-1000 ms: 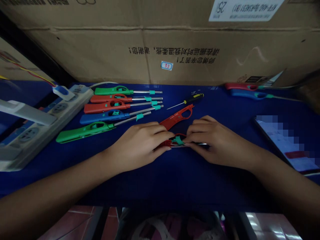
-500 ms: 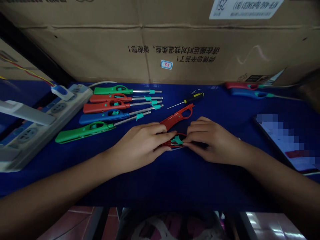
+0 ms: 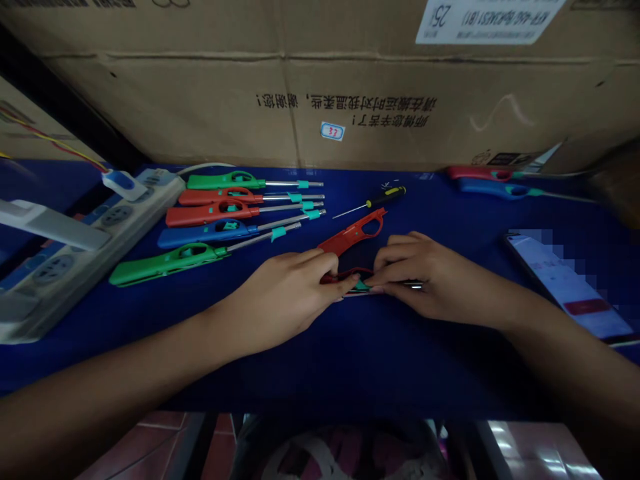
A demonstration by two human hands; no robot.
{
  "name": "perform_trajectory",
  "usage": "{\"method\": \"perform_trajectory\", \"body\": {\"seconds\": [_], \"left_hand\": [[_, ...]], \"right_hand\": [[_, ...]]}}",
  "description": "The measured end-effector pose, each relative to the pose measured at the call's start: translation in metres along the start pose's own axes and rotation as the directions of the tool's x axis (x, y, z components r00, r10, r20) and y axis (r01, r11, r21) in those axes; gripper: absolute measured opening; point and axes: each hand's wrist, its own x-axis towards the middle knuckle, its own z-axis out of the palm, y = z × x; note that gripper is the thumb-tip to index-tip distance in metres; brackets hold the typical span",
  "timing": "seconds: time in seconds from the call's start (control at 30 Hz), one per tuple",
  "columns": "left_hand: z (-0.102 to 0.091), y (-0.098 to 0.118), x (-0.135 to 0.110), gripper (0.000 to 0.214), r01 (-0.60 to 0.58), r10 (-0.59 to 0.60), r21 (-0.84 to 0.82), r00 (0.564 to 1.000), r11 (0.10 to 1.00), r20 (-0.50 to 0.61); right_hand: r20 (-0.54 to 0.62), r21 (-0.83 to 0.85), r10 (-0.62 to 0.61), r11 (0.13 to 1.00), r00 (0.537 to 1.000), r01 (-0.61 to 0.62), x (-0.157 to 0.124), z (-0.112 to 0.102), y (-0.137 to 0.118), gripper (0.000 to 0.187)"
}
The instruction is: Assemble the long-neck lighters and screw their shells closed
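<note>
My left hand (image 3: 280, 293) is closed on an opened red gas lighter (image 3: 345, 275) low over the table. Its thumb and forefinger press at the lighter's edge, and the palm hides most of the body. My right hand (image 3: 423, 275) pinches at the lighter's green trigger (image 3: 361, 285), right beside the left fingertips. A bit of the metal tube (image 3: 416, 285) shows below the right fingers. Just beyond the hands lies a loose red casing half (image 3: 350, 238) with a finger loop. Behind it rests a black and yellow screwdriver (image 3: 385, 198).
Several long lighters (image 3: 213, 213) in green, red and blue lie at the left, near a white power strip (image 3: 95, 247). At the right are a phone (image 3: 570, 283) and red and blue lighters (image 3: 493, 188). A cardboard box (image 3: 210, 113) stands along the back.
My left thumb and fingers have shifted slightly right, covering more of the green trigger. My right hand has tilted a little, so the metal tube now shows beneath it.
</note>
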Motion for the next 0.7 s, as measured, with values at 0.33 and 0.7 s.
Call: {"method": "perform_trajectory", "body": {"seconds": [0.33, 0.7], "left_hand": [[-0.001, 0.004, 0.001, 0.033, -0.027, 0.027, 0.093, 1.000, 0.995, -0.005], [0.009, 0.000, 0.001, 0.042, 0.168, -0.190, -0.257, 0.980, 0.952, -0.065]], "right_hand": [[-0.084, 0.081, 0.126, 0.990, 0.988, -0.119, 0.007, 0.007, -0.001, 0.010], [0.000, 0.149, 0.349, 0.927, 0.937, -0.346, 0.005, 0.009, 0.000, 0.026]]}}
